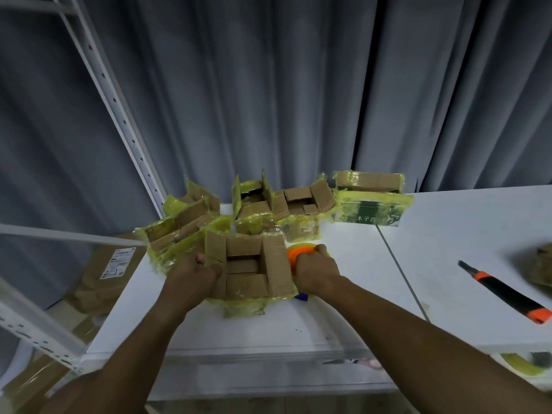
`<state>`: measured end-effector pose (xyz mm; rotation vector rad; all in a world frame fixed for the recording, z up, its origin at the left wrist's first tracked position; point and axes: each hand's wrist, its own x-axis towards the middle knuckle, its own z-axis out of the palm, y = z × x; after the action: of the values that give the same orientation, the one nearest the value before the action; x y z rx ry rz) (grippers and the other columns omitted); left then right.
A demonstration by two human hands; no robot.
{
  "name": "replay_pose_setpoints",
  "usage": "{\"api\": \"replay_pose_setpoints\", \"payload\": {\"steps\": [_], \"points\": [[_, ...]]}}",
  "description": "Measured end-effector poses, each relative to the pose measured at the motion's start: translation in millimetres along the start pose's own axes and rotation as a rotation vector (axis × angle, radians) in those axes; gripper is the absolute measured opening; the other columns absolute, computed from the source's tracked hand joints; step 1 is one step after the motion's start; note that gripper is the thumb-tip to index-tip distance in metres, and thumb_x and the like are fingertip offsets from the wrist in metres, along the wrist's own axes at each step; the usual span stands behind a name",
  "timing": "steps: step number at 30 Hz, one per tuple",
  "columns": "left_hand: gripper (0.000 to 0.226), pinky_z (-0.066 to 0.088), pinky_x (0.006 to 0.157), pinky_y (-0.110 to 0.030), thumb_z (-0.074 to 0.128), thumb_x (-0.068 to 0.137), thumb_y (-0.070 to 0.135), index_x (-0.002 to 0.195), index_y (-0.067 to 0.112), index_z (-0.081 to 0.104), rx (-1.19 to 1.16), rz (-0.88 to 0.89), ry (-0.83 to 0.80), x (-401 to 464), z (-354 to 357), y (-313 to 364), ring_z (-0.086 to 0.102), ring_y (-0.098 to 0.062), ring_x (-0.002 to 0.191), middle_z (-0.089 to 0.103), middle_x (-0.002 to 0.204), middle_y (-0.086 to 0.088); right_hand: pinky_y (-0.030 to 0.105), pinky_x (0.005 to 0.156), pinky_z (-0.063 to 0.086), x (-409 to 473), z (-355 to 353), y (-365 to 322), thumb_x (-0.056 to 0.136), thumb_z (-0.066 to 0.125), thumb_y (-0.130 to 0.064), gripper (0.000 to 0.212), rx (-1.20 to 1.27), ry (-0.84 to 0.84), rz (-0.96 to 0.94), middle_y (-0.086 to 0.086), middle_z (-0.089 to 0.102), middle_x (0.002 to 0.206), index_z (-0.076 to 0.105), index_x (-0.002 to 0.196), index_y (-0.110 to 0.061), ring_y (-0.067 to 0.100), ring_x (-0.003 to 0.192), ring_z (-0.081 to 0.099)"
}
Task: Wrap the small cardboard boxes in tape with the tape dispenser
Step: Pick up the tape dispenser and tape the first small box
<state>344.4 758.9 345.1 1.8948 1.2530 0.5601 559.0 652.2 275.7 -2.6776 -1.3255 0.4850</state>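
- Two bare forearms reach in from the bottom edge toward an open cardboard box near the front of the white table.
- Left hand has its fingers curled round the box's left flap and wall, seemingly to brace it against the pull of the tape.
- Right hand is clenched on the orange tape dispenser, pressed tight against the box's right wall; that looks like the point where a strip is being laid along that side.
- Yellowish tape already clings round the lower sides of this box, while its top flaps stand open, so the wrap appears partly done.
- Behind it sit more small boxes, several with flaps up and tape on them, pushed back to leave working room.
- To the right, well apart, lies a black-and-orange utility knife, within reach for cutting.
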Motion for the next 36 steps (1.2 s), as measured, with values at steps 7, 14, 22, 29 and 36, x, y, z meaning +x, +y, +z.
{"api": "replay_pose_setpoints", "payload": {"steps": [7, 14, 22, 29, 36], "points": [[0.006, 0.049, 0.068, -0.033, 0.065, 0.088, 0.014, 0.085, 0.009, 0.062, -0.019, 0.007, -0.002, 1.6, -1.3, -2.1, 0.060, -0.021, 0.081, 0.065, 0.084, -0.008, 0.046, 0.104, 0.044, 3.5, 11.3, 6.2, 0.088, 0.064, -0.045, 0.030, -0.009, 0.075, -0.011, 0.006, 0.065, 0.111, 0.064, 0.101, -0.018, 0.032, 0.146, 0.020], [0.008, 0.049, 0.072, -0.035, 0.064, 0.088, 0.013, 0.086, 0.006, 0.063, -0.050, -0.009, -0.013, 6.7, -2.4, -5.8, 0.060, -0.024, 0.083, 0.066, 0.086, -0.011, 0.029, 0.066, 0.046, 10.1, -48.1, 31.4, 0.090, 0.065, -0.051, 0.037, 0.275, 0.081, 0.085, 0.003, 0.066, 0.096, 0.063, 0.103, -0.017, 0.021, 0.089, 0.063], [0.012, 0.047, 0.070, -0.032, 0.063, 0.088, 0.007, 0.077, 0.009, 0.059, -0.158, -0.033, -0.089, -8.3, 39.7, 11.3, 0.058, -0.019, 0.075, 0.062, 0.078, -0.005, 0.032, 0.069, 0.048, -26.1, -84.3, 76.7, 0.093, 0.066, -0.043, 0.033, 0.405, 0.135, 0.162, 0.008, 0.070, 0.097, 0.068, 0.102, -0.012, 0.021, 0.087, 0.066], [0.016, 0.047, 0.073, -0.034, 0.063, 0.085, 0.013, 0.080, 0.018, 0.049, -0.111, -0.040, -0.124, -17.9, 73.3, 15.9, 0.058, -0.020, 0.081, 0.058, 0.082, -0.001, 0.040, 0.080, 0.050, -63.1, -102.7, 103.0, 0.096, 0.064, -0.039, 0.035, 0.533, 0.236, 0.266, 0.012, 0.070, 0.101, 0.069, 0.102, -0.005, 0.027, 0.093, 0.066], [0.016, 0.044, 0.067, -0.033, 0.060, 0.085, 0.018, 0.087, 0.016, 0.045, -0.081, 0.002, -0.135, -16.2, 88.0, 16.1, 0.057, -0.020, 0.080, 0.058, 0.084, -0.002, 0.034, 0.072, 0.045, -71.0, -118.6, 104.2, 0.094, 0.067, -0.036, 0.033, 0.668, 0.256, 0.247, 0.012, 0.070, 0.101, 0.067, 0.103, -0.004, 0.026, 0.093, 0.067]]}}
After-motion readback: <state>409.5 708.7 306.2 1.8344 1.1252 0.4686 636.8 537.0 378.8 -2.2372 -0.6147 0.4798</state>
